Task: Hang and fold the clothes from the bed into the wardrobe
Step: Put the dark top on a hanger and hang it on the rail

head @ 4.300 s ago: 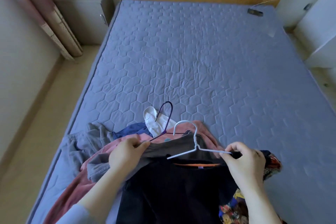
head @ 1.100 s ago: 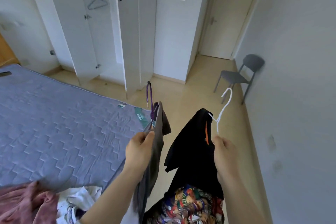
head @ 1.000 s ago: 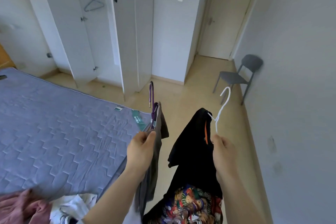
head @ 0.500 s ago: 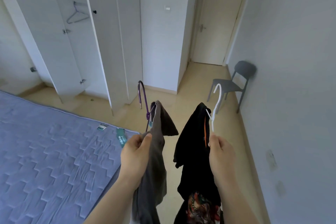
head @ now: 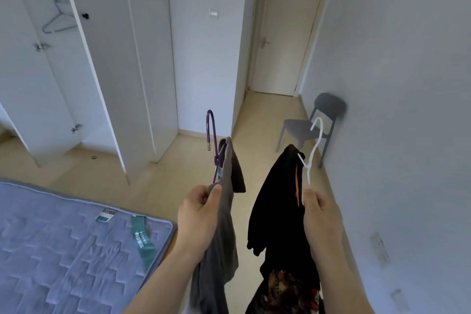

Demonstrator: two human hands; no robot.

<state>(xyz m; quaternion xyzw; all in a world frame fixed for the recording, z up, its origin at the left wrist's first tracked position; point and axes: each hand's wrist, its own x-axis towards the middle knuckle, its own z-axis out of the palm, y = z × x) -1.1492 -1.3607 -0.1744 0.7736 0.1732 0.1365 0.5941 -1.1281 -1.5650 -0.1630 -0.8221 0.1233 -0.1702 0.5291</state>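
The left hand [head: 201,214] pinches a grey top [head: 224,232] on its purple hanger [head: 212,135]; the right hand [head: 321,214] grips the white hanger [head: 314,145] carrying a black top [head: 275,199]. Both are off the bed [head: 63,250] but not yet in the open wardrobe [head: 89,71] ahead, where one bare hanger [head: 60,20] hangs. Hanging them on the rail remains.

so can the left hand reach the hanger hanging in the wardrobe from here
Probably not yet. The left hand grips the purple hanger with the grey garment, and the empty hanger hangs far off in the open wardrobe, across the floor. Stepping closer should do it.
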